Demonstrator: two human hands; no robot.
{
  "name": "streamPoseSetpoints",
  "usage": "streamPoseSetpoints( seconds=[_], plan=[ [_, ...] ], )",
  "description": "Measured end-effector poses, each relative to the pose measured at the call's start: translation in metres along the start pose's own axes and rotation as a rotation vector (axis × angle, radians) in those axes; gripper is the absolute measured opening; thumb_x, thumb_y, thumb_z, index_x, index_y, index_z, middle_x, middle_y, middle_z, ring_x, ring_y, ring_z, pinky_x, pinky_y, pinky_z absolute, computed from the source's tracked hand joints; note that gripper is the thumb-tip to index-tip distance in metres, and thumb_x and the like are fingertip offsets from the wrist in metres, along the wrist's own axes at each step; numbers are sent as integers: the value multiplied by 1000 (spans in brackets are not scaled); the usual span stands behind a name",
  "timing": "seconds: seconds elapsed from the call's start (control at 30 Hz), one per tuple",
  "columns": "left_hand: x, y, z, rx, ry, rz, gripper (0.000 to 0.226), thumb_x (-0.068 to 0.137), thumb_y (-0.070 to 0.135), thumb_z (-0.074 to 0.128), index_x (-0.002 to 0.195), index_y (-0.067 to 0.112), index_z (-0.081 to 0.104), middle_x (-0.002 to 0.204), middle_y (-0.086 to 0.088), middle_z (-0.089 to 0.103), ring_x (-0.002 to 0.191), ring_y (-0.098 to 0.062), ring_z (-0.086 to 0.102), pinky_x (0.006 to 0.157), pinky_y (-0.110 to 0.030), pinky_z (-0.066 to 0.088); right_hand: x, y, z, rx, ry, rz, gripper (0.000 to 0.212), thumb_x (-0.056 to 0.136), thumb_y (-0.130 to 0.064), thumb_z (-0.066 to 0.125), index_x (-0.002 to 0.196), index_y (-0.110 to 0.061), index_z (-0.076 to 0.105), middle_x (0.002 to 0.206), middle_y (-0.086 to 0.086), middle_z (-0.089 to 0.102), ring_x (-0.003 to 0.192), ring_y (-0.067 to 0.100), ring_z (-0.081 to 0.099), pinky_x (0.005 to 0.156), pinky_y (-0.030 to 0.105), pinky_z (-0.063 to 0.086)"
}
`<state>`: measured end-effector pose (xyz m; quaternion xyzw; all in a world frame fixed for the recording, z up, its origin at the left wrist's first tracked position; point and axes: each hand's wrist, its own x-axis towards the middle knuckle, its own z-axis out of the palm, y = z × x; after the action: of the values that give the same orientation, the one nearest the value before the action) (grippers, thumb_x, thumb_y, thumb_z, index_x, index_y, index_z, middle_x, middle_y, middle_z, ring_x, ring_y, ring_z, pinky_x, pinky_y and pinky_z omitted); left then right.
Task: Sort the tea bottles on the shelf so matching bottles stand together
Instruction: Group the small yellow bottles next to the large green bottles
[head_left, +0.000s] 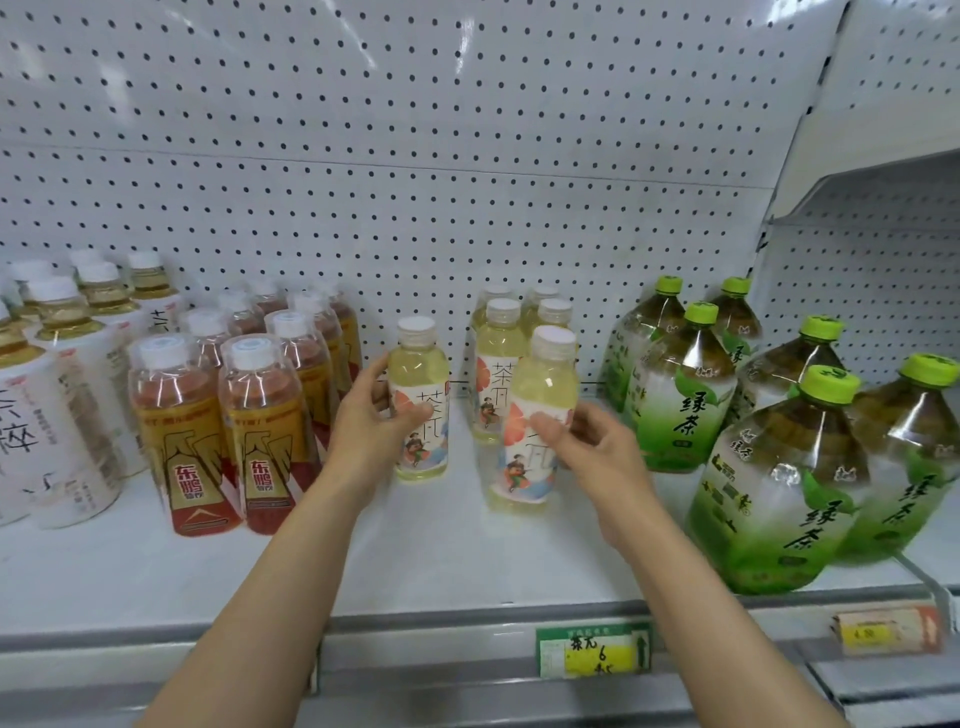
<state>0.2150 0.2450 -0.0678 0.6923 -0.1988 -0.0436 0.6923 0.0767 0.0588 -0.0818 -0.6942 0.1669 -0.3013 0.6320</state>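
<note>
Two pale yellow tea bottles with white caps and picture labels stand upright on the white shelf (441, 561). My left hand (363, 431) is wrapped around the left bottle (421, 374). Fingers of my right hand (592, 447) grip the label of the right bottle (543, 384). Just behind them stands a group of matching pale yellow bottles (498, 353). Amber bottles with orange-red labels (176, 415) fill the left middle. Big green-capped green tea bottles (779, 467) stand at the right.
Tall white-labelled tea bottles (57, 415) crowd the far left. A white pegboard wall (415, 156) backs the shelf. A green and yellow price tag (592, 652) sits on the shelf's front rail, with another tag (883, 629) further right.
</note>
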Motion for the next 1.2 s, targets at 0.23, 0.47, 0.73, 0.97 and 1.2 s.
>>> streamPoseSetpoints(
  seconds=[0.23,0.47,0.73,0.97,1.2],
  plan=[
    [0,6,50,26,-176,-22,61,78,5,83,129,25,57,106,-4,73,100,-19,72,88,-40,59,-6,-6,-41,83,196,-53,61,62,-41,81,116,-15,71,101,-4,78,94,13,74,76,29,56],
    [11,5,76,50,-165,-7,64,78,7,84,130,30,55,111,3,70,104,-16,69,89,-38,58,-13,5,-43,89,155,-70,62,64,-43,81,116,-12,72,102,0,78,94,14,73,69,18,54],
    [11,5,75,120,-136,31,71,78,14,85,138,31,51,116,7,67,101,0,62,87,-34,55,-7,14,-43,128,161,-40,61,65,-40,80,118,-12,71,105,0,78,98,18,74,73,23,58],
    [13,10,73,223,-125,52,67,81,14,82,139,30,52,112,5,64,103,-12,63,90,-36,55,-5,19,-44,146,198,-33,62,64,-44,79,116,-11,71,104,3,78,99,22,74,80,33,60],
    [15,11,69,276,-129,50,68,80,16,84,139,28,51,116,2,65,108,-16,63,92,-40,55,-2,18,-44,198,196,-24,41,83,-18,78,121,-6,67,106,6,77,88,10,75,66,17,56]
  ],
)
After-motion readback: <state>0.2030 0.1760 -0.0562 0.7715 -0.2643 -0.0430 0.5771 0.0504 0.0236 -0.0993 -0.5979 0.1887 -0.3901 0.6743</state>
